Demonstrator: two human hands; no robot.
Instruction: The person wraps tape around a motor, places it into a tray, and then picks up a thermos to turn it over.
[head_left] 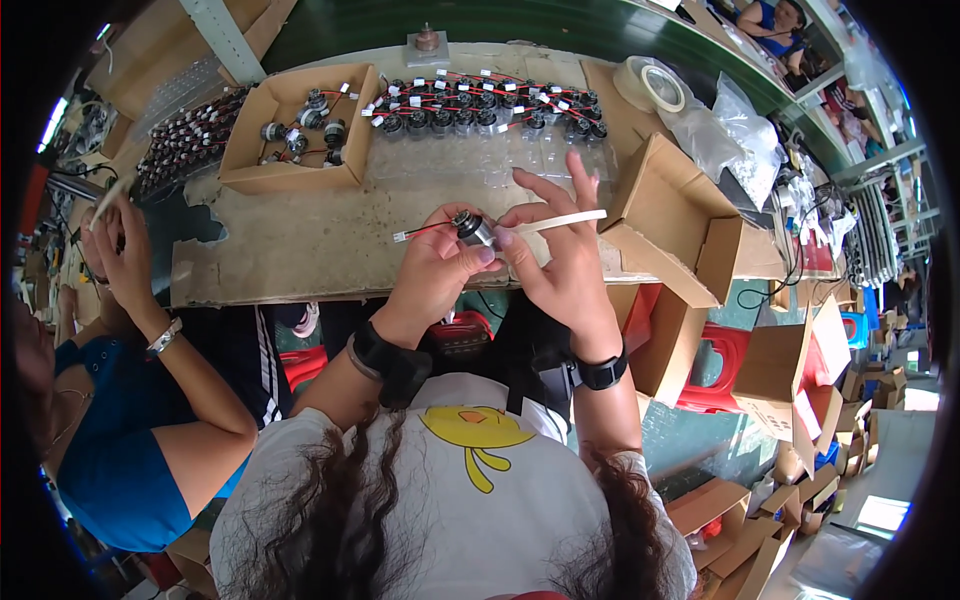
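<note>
My left hand (432, 278) is closed around a small motor (474, 230), a dark-and-silver cylinder held tilted above the table's near edge. Red and black wires run from it to a white connector (402, 237) left of my fingers. Against the motor's right side, the thumb and index finger of my right hand (565, 268) pinch together, while its other fingers spread upward. A thin white strip (565, 221) sticks out to the right from that pinch. Whether the strip touches the motor is hidden by my fingertips.
A shallow cardboard box (290, 176) holds several motors. Beside it, more wired motors (485, 105) stand in rows on clear plastic trays (480, 160). An open carton (660, 215) and a tape roll (660, 88) lie at right. A co-worker's arm (205, 380) is at left.
</note>
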